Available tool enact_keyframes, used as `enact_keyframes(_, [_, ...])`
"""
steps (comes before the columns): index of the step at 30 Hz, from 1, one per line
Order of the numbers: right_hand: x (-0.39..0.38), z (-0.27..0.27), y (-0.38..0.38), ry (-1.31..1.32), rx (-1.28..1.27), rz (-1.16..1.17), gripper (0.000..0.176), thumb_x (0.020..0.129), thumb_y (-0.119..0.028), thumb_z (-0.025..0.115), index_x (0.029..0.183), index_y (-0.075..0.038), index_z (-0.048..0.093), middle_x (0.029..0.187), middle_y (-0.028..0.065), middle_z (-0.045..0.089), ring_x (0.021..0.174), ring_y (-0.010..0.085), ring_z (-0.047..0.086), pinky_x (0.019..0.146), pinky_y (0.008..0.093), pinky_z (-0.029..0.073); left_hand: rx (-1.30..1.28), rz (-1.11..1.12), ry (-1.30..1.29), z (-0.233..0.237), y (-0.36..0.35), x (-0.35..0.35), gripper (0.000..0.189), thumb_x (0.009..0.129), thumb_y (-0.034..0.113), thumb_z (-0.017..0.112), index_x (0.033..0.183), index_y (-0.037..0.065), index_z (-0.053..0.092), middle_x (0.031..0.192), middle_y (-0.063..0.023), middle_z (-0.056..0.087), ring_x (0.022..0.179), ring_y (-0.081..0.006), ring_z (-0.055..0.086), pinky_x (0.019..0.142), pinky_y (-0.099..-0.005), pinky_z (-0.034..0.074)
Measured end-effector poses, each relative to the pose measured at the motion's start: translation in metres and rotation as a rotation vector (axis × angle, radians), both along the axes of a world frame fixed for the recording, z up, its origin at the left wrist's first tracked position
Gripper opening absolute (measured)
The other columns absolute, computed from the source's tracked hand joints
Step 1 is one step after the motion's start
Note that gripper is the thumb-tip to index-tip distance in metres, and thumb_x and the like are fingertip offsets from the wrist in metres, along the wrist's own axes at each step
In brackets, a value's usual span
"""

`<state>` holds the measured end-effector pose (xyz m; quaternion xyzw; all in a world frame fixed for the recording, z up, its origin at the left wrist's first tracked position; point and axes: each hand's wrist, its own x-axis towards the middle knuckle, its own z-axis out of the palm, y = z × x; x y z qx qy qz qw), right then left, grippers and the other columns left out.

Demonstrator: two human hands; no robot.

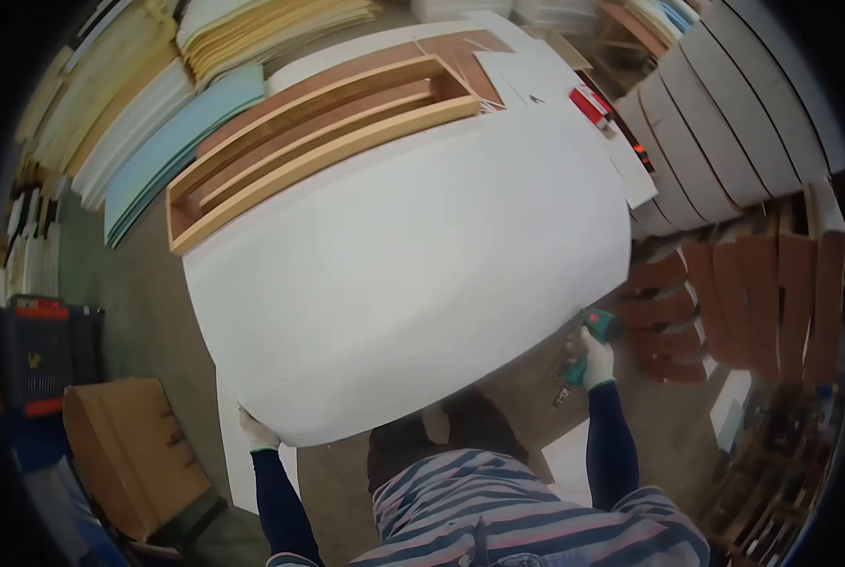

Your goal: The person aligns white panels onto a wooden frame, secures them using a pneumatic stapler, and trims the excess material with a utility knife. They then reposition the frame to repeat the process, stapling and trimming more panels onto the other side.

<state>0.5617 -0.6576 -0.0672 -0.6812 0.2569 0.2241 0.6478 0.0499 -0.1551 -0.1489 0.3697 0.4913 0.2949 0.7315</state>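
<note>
A large white board [413, 274] lies in front of me, its near edge close to my waist. My left hand [258, 432], in a pale glove, grips the board's near left corner, with the fingers partly hidden at the edge. My right hand [597, 361], gloved too, is closed around a teal handheld power tool [601, 326] just off the board's right edge. A metal end of the tool points down and to the left. Along the board's far side rests a long wooden frame [337, 142] with an inner slat.
A red and white box [592, 107] sits at the far right of the work surface. Curved brown panels [748, 302] and large grey-white sheets [725, 113] stand to the right. Foam sheets [181, 142] are stacked at the back left, and a cardboard box [134, 454] stands at the lower left.
</note>
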Motion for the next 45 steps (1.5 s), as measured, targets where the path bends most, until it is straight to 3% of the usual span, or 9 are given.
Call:
enact_keyframes(12, [0.024, 0.045, 0.054, -0.21, -0.122, 0.19, 0.014, 0.094, -0.02, 0.072, 0.095, -0.007, 0.067, 0.082, 0.0061, 0.07, 0.059, 0.0157, 0.063, 0.049, 0.0306, 0.045, -0.069, 0.01, -0.13, -0.015, 0.006, -0.001, 0.059, 0.107, 0.047, 0.032, 0.149, 0.008, 0.047, 0.145, -0.0109, 0.055, 0.131, -0.0309, 0.054, 0.106, -0.0443, 0.048])
enact_keyframes(29, [-0.032, 0.14, 0.071, -0.421, -0.221, 0.316, 0.015, 0.094, -0.019, 0.073, 0.097, -0.004, 0.068, 0.08, 0.0055, 0.071, 0.058, 0.0119, 0.062, 0.05, 0.0277, 0.046, -0.205, -0.202, -0.416, 0.083, -0.006, 0.088, 0.061, 0.107, 0.046, 0.044, 0.149, 0.002, 0.045, 0.141, -0.0123, 0.056, 0.131, -0.0249, 0.053, 0.112, -0.0399, 0.042])
enact_keyframes(31, [-0.042, 0.156, 0.07, -0.422, -0.217, 0.306, 0.015, 0.094, -0.018, 0.072, 0.094, -0.004, 0.068, 0.078, 0.0044, 0.07, 0.056, 0.0111, 0.061, 0.051, 0.027, 0.046, -0.16, -0.366, -0.095, 0.051, 0.01, 0.063, 0.062, 0.106, 0.044, 0.05, 0.148, -0.002, 0.044, 0.146, -0.0189, 0.052, 0.136, -0.0291, 0.049, 0.115, -0.0431, 0.038])
enact_keyframes(33, [-0.042, 0.165, 0.062, -0.437, -0.268, 0.322, 0.013, 0.093, -0.015, 0.072, 0.092, -0.003, 0.068, 0.073, 0.0035, 0.068, 0.054, 0.0098, 0.059, 0.05, 0.0265, 0.045, 0.907, -0.65, 1.234, 0.023, 0.035, 0.037, 0.062, 0.103, 0.036, 0.057, 0.149, -0.003, 0.042, 0.152, -0.0253, 0.044, 0.142, -0.0357, 0.041, 0.119, -0.0461, 0.033])
enact_keyframes(34, [-0.043, 0.171, 0.058, -0.416, -0.277, 0.305, 0.012, 0.093, -0.013, 0.072, 0.091, -0.002, 0.068, 0.071, 0.0029, 0.066, 0.053, 0.0094, 0.059, 0.049, 0.0264, 0.045, 0.758, -0.109, 1.195, 0.128, 0.013, 0.111, 0.06, 0.1, 0.03, 0.063, 0.148, -0.001, 0.045, 0.156, -0.0272, 0.037, 0.147, -0.0418, 0.032, 0.121, -0.0478, 0.028])
enact_keyframes(36, [-0.04, 0.175, 0.054, -0.402, -0.241, 0.276, 0.01, 0.091, -0.009, 0.073, 0.09, -0.001, 0.067, 0.068, 0.0021, 0.064, 0.053, 0.0095, 0.058, 0.049, 0.0267, 0.044, 1.041, -0.221, 0.628, 0.165, 0.018, 0.184, 0.05, 0.098, 0.024, 0.066, 0.141, 0.001, 0.054, 0.15, -0.0249, 0.046, 0.143, -0.0435, 0.039, 0.119, -0.0495, 0.032])
enact_keyframes(38, [-0.029, 0.175, 0.054, -0.4, -0.22, 0.303, 0.01, 0.09, -0.008, 0.073, 0.091, -0.001, 0.067, 0.068, 0.0022, 0.064, 0.053, 0.01, 0.058, 0.049, 0.0266, 0.044, 1.881, -0.369, 0.432, 0.216, -0.012, 0.318, 0.032, 0.096, 0.014, 0.068, 0.125, 0.002, 0.064, 0.131, -0.0192, 0.062, 0.127, -0.0395, 0.057, 0.107, -0.0468, 0.048])
enact_keyframes(40, [-0.014, 0.175, 0.055, -0.411, -0.16, 0.331, 0.011, 0.089, -0.007, 0.074, 0.092, 0.001, 0.068, 0.069, 0.0029, 0.064, 0.054, 0.0111, 0.059, 0.05, 0.0268, 0.045, 1.663, -0.605, 0.142, 0.201, -0.054, 0.438, 0.038, 0.097, 0.021, 0.066, 0.13, 0.005, 0.062, 0.138, -0.0194, 0.059, 0.13, -0.0404, 0.053, 0.112, -0.0498, 0.043])
enact_keyframes(45, [0.029, 0.15, 0.031, -0.399, -0.135, 0.444, 0.015, 0.088, -0.01, 0.078, 0.095, 0.001, 0.069, 0.07, 0.0021, 0.066, 0.057, 0.01, 0.061, 0.055, 0.0273, 0.048, 1.678, -0.871, 0.609, 0.141, -0.118, 0.6, 0.057, 0.101, 0.041, 0.05, 0.151, 0.014, 0.046, 0.16, -0.0203, 0.038, 0.149, -0.042, 0.03, 0.123, -0.0566, 0.019])
